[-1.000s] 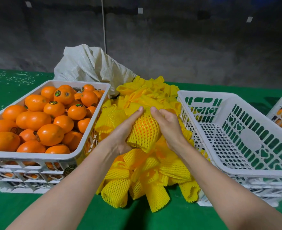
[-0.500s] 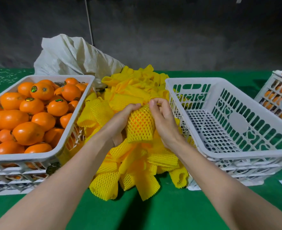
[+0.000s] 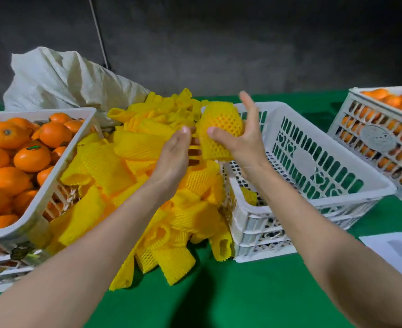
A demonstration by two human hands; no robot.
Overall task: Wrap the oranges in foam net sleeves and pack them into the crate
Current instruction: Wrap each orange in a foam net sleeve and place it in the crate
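Note:
My right hand [image 3: 239, 140] holds an orange wrapped in a yellow foam net sleeve [image 3: 220, 123], thumb across its front and fingers spread behind it, just above the left rim of the empty white crate [image 3: 306, 162]. To its left my left hand [image 3: 175, 153] hangs with straight fingers and holds nothing, fingertips close to the sleeve. A pile of loose yellow foam sleeves [image 3: 115, 166] lies under both hands. Bare oranges [image 3: 44, 134] fill the white crate on the left [image 3: 60, 166].
A white woven sack [image 3: 60, 79] slumps behind the pile. Another white crate [image 3: 372, 138] with oranges in it stands at the far right. White paper [image 3: 394, 249] lies on the green table [image 3: 242, 292] near the right edge. A dark wall rises behind.
Both hands gripped the sleeved orange over the pile. My left hand has let go, and my right hand has lifted the orange up and right toward the empty crate.

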